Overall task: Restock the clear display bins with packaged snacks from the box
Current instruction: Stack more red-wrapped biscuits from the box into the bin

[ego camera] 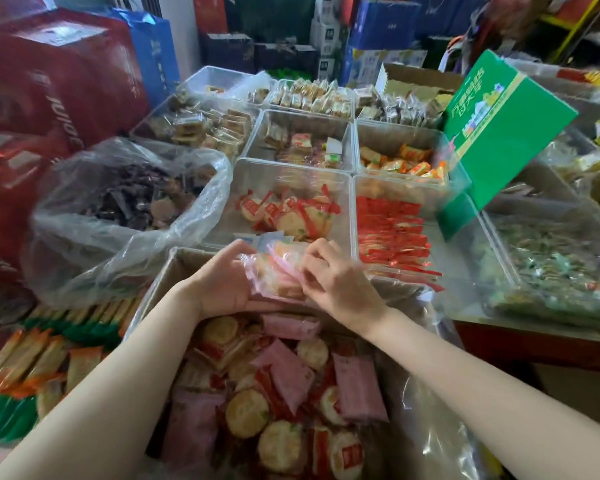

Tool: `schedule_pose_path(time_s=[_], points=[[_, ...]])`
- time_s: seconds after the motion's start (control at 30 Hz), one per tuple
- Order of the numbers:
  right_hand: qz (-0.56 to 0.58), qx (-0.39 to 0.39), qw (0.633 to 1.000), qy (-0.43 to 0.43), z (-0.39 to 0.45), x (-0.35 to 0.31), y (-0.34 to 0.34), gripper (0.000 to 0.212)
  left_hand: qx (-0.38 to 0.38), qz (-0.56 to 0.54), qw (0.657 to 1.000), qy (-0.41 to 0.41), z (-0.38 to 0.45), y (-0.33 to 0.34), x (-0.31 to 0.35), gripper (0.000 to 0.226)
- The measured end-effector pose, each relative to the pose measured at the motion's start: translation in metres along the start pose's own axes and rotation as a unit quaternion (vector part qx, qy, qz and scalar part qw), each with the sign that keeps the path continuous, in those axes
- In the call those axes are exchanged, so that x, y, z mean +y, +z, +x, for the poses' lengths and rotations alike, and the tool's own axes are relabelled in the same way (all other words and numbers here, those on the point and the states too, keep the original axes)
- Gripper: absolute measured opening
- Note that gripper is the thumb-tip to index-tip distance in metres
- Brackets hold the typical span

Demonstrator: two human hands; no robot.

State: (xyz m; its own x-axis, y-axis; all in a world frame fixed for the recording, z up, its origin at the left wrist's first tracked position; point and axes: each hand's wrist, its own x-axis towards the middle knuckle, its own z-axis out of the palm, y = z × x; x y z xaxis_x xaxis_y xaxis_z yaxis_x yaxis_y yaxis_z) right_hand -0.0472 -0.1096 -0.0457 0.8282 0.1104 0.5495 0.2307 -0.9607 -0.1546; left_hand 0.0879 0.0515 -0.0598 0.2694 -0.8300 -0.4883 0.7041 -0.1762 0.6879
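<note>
Head view looks down on a lined box (174, 268) at the near edge, filled with loose packs: round crackers in red-and-clear wrappers and flat pink packs (290, 374), lying at all angles. Both hands sit over the box's far rim with a stack (274, 271) of pink-edged cracker packs between them. The left hand (222, 285) cups the stack from below and the side, fingers curled round it; the right hand (336, 275) pinches its top edge with bent fingers. The stack's long axis runs roughly left to right, tilted up toward the bins; how many packs it holds is hard to tell, as it is blurred.

Just beyond, the near middle bin (257, 174) is partly filled with round crackers in red-banded wraps. To its right, another bin (447, 244) holds neat rows of red packs (390, 230). Seven more clear bins behind hold assorted small wrapped snacks. A green carton (499, 133) stands tilted at the right. Left of the bins, a clear bag (118, 216) holds dark pieces.
</note>
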Motion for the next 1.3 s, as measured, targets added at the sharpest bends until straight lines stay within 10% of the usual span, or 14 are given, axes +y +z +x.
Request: schedule_pose_path(time_s=[0.1, 0.2, 0.4, 0.53, 0.93, 1.07, 1.3], points=[[-0.003, -0.023, 0.995, -0.092, -0.017, -0.003, 0.017, 0.018, -0.017, 0.051, 0.997, -0.053, 0.003, -0.006, -0.017, 0.073], [0.062, -0.116, 0.982, -0.135, -0.029, -0.013, 0.029, 0.017, 0.044, 0.093, 0.992, -0.073, 0.013, -0.011, -0.042, 0.050], [0.100, -0.223, 0.951, 0.191, -0.052, 0.012, 0.037, 0.021, 0.130, 0.310, 0.929, -0.153, 0.011, -0.035, -0.069, 0.056], [-0.026, -0.606, 0.751, 0.261, -0.105, 0.023, 0.084, 0.045, 0.162, 0.303, 0.926, -0.155, 0.014, -0.045, -0.080, 0.019], [-0.044, -0.537, 0.743, 0.397, -0.143, 0.036, 0.094, 0.047, 0.133, 0.403, 0.889, -0.170, 0.022, 0.001, -0.048, 0.021], [-0.078, -0.465, 0.794, 0.384, -0.147, 0.040, 0.103, 0.041, 0.130, 0.431, 0.881, -0.146, 0.024, 0.018, -0.043, 0.042], [0.137, -0.522, 0.759, 0.365, -0.083, 0.042, 0.028, 0.023, 0.251, 0.490, 0.825, -0.126, 0.008, 0.077, -0.035, 0.032]])
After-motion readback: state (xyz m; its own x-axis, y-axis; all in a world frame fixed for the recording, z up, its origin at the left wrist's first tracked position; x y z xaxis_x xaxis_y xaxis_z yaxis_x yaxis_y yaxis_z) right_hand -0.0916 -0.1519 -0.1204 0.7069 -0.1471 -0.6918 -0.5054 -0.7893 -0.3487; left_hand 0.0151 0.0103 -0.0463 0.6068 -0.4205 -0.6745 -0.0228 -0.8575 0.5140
